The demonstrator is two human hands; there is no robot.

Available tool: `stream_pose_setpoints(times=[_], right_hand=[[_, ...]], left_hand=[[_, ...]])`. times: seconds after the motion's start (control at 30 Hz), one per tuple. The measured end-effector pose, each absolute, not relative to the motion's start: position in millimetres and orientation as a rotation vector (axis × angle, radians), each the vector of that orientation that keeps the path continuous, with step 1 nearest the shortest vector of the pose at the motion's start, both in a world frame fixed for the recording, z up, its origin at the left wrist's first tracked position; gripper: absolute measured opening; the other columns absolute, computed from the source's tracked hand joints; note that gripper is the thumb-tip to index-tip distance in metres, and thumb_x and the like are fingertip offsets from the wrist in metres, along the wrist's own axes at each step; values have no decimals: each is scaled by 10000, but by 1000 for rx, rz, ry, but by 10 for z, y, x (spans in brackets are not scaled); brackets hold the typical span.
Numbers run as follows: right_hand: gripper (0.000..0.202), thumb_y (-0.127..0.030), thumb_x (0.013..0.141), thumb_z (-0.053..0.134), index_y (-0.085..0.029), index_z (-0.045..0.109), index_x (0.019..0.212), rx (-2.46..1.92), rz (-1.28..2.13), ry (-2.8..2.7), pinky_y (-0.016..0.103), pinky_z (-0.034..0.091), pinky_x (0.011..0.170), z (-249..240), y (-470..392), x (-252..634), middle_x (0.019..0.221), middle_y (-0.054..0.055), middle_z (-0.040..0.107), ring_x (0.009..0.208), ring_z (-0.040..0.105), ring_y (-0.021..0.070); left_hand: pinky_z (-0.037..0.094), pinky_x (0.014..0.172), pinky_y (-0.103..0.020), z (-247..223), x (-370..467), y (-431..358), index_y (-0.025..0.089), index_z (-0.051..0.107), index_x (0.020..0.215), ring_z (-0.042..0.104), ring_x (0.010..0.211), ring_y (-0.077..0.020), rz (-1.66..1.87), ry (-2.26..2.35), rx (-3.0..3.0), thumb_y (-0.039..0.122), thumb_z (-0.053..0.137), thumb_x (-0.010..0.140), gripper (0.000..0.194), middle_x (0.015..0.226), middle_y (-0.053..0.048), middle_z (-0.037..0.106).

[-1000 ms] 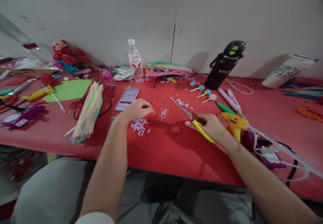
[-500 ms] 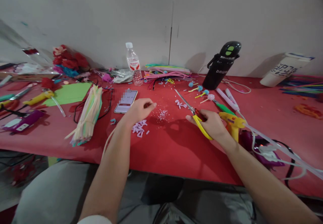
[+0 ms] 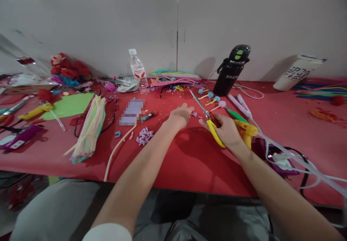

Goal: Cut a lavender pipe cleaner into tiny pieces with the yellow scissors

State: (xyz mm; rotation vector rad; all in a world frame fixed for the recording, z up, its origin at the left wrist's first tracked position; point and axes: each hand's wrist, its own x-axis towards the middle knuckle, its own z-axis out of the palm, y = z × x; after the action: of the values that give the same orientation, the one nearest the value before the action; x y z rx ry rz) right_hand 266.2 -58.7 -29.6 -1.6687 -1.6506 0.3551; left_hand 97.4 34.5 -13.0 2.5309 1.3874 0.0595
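My right hand [image 3: 227, 129] grips a pair of scissors [image 3: 200, 103] with yellow and red handles, the blades pointing up and away to the left. Palm down over the red table covering, my left hand [image 3: 181, 115] has its fingers stretched out beside a few lilac snippets [image 3: 194, 114]. Its underside is hidden. A pile of lilac pipe-cleaner pieces [image 3: 145, 136] lies left of my left forearm. One long cream pipe cleaner [image 3: 117, 147] curves towards the table's front edge. Beyond the scissors are small pom-pom flowers [image 3: 221, 104] on short stems.
A bundle of pale pipe cleaners [image 3: 90, 129] lies left, near a blurred phone [image 3: 132, 111]. A plastic bottle [image 3: 139, 72] and a black flask [image 3: 232, 71] stand at the back. To the right are a yellow glue gun [image 3: 247, 129], cables and a white cup [image 3: 296, 72].
My left hand has moved right, from beside the lilac pile to the loose snippets, and its fingers have stretched out. My right hand still holds the scissors. The view has shifted slightly.
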Motion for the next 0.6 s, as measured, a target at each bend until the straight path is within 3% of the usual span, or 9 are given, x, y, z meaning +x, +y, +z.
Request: stream_pose_setpoints(times=[0.6], right_hand=[[491, -583, 712, 627, -206, 333, 599, -1651, 354, -1670, 240, 233, 463, -313, -550, 2681, 556, -48, 328, 532, 255, 90]], left_hand=[[410, 880, -431, -283, 1025, 540, 164, 611, 909, 496, 1040, -276, 86, 1395, 2645, 186, 505, 829, 135, 1076, -125, 539]])
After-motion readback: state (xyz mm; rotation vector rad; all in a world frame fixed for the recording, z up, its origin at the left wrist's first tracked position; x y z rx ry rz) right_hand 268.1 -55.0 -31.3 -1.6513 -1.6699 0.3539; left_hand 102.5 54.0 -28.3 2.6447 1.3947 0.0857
